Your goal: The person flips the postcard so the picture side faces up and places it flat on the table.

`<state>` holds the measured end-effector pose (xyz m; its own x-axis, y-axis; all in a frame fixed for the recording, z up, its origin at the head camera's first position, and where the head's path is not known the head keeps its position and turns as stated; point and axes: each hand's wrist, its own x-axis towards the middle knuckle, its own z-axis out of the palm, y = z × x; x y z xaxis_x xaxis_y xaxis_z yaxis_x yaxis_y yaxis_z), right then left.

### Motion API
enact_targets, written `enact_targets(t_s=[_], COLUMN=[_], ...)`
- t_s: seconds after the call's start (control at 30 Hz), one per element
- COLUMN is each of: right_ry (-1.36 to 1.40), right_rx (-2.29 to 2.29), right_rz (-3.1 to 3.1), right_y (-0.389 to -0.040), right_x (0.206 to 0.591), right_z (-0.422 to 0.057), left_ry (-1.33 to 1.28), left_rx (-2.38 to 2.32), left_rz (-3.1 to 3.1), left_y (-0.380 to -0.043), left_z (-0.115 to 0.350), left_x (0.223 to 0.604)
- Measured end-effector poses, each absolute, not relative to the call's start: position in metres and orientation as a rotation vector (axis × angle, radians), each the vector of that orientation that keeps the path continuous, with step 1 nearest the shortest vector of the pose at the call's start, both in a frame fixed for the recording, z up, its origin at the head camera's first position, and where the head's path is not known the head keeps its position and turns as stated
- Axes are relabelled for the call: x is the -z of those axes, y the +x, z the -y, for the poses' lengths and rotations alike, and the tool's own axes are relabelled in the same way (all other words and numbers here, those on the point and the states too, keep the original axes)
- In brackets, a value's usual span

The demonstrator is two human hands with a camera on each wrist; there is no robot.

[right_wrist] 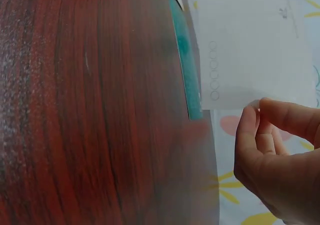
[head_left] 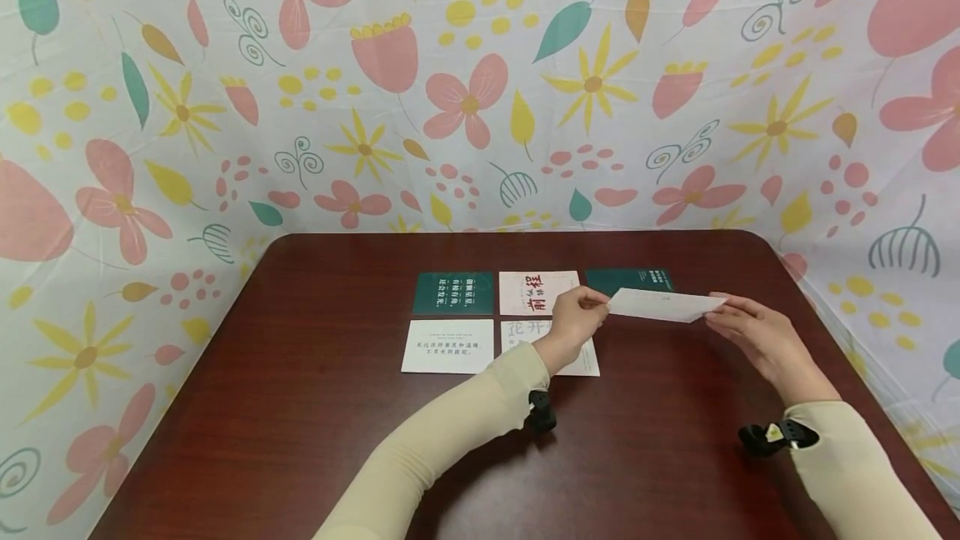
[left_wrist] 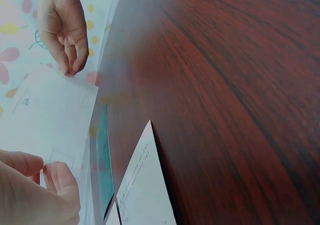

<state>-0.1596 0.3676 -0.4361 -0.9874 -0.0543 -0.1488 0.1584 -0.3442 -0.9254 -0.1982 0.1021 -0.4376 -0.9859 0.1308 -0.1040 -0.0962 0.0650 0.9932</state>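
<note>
A white postcard (head_left: 663, 304) is held up above the table between both hands, tilted so it shows as a narrow strip in the head view. My left hand (head_left: 572, 325) pinches its left end between thumb and fingers. At the opposite end, my right hand (head_left: 765, 348) pinches the edge with its fingertips. A printed stamp box is near the left fingers on the postcard (left_wrist: 47, 115) in the left wrist view. The right wrist view shows a row of printed circles along the edge of the postcard (right_wrist: 255, 55).
Cards lie in two rows on the dark red wooden table (head_left: 315, 440): a green card (head_left: 453, 294), a card with red lettering (head_left: 517, 302), a dark green card (head_left: 626, 277), a white card (head_left: 447, 347) and another card (head_left: 581, 361) partly behind my left hand. A flowered cloth (head_left: 480, 173) hangs behind.
</note>
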Motion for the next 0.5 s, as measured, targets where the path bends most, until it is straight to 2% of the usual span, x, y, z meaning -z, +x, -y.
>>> enact_targets(t_s=[0.2,0.5], right_ry=[0.022,0.072], right_rx=[2.419,2.378], right_rz=[-1.771,-1.904], right_y=[-0.1609,-0.1613], right_x=[0.4388,0.4398], right_z=[-0.3692,-0.3672], left_ry=[-0.079,-0.089], left_rx=[-2.015,-1.936], left_rz=[-2.155,-2.209], left_y=[-0.1995,-0.1974], left_z=[-0.1019,-0.1008], left_x=[0.4394,0.4408])
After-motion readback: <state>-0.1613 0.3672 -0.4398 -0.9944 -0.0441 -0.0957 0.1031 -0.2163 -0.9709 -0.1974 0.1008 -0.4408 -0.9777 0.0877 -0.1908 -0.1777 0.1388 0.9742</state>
